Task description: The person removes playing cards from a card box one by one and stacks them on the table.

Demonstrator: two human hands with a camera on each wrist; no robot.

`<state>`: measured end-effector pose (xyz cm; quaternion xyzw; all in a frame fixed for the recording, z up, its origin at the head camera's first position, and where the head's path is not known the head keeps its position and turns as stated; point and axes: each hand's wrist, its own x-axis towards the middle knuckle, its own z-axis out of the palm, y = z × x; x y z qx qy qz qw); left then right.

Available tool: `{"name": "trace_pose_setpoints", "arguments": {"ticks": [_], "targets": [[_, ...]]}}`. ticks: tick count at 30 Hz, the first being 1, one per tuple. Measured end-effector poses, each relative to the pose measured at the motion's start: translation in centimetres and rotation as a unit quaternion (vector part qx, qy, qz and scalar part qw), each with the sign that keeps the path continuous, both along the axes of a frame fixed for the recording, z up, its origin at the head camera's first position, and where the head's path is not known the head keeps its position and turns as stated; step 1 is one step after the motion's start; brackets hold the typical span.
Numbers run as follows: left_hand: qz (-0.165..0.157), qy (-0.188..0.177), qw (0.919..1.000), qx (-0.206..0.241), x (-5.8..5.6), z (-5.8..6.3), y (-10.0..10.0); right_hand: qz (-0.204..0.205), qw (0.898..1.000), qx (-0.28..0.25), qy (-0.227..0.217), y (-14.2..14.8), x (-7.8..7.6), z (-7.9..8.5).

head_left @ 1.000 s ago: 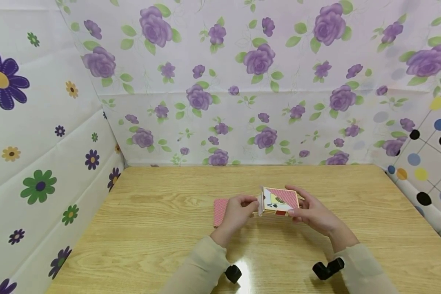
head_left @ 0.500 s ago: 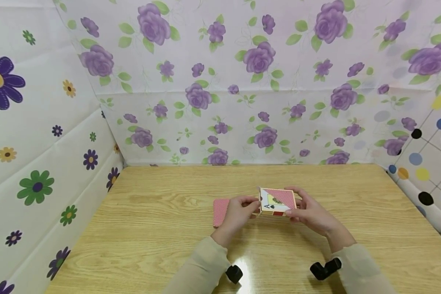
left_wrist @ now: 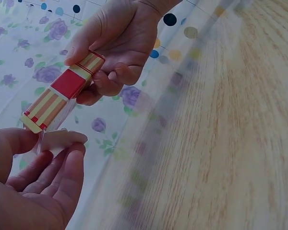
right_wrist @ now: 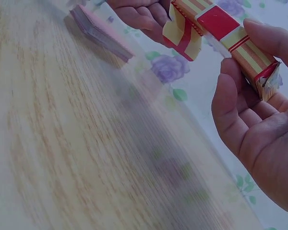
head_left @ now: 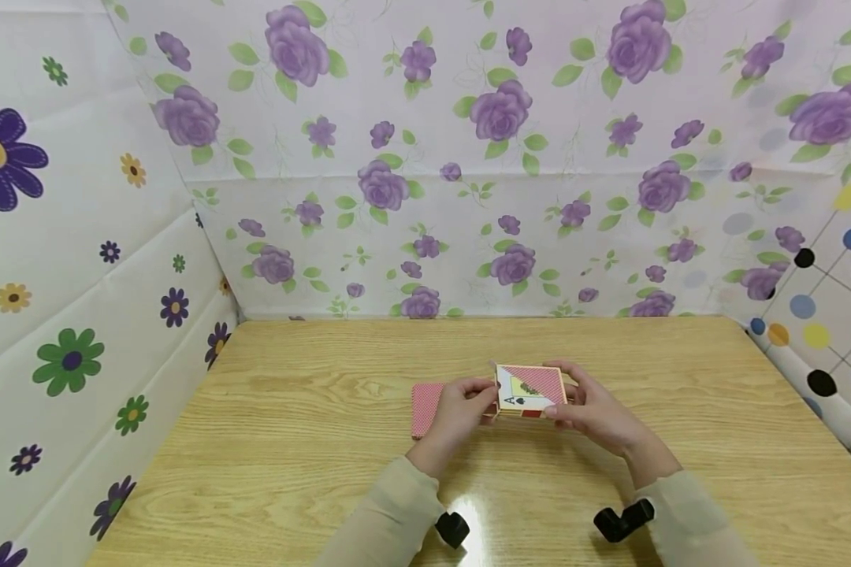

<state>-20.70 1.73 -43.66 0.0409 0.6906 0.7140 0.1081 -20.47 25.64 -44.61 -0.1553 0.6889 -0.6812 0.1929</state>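
- At the left, a neat, flat stack of playing cards with red-and-white patterned backs [head_left: 424,409] lies on the pale wood-grain surface [head_left: 291,441]. The left hand [head_left: 458,411] hangs partly in front of it; a low brush of the wrist could slide the cards out of line.
- The left hand's grip pinches a thin yellow flap with a red stripe [right_wrist: 183,40] between thumb and fingers. Pulling hard or twisting could tear or crease it at the fold.
- Centre right, the small rectangular card box printed with an ace of spades [head_left: 530,391] is held above the surface, to the right of the stack. Its open end faces left; whether anything is inside cannot be told. If it is tipped toward that end, any contents could slip out.
- The right hand's [head_left: 599,411] grip pinches the box near its right end, thumb on the near edge. Too much pressure could buckle the hollow walls.
- Materials, left to right: the stack looks smooth-faced, its layered edges greyish; the flap looks like thin card, pale inside; the box looks like light, glossy cardboard, striped yellow and red along its side, with a frayed right end.
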Motion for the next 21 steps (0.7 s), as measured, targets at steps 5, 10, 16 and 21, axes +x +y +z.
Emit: {"name": "trace_pose_setpoints", "arguments": {"ticks": [5, 10, 16, 21], "targets": [[0.009, -0.013, 0.9998, 0.01, -0.14, -0.33, 0.08, 0.0, 1.0, 0.001, 0.003, -0.31, 0.15, 0.27], [0.005, -0.028, 0.9993, 0.023, -0.1, -0.34, -0.05, 0.005, 1.0, -0.005, 0.004, -0.44, 0.22, 0.42], [-0.007, -0.043, 0.9978, 0.05, -0.15, -0.41, -0.25, 0.01, 1.0, -0.002, 0.01, -0.37, 0.3, 0.6], [-0.013, -0.045, 0.9973, 0.056, -0.13, -0.38, -0.37, -0.003, 1.0, 0.011, -0.001, -0.4, 0.44, 0.82]]}}
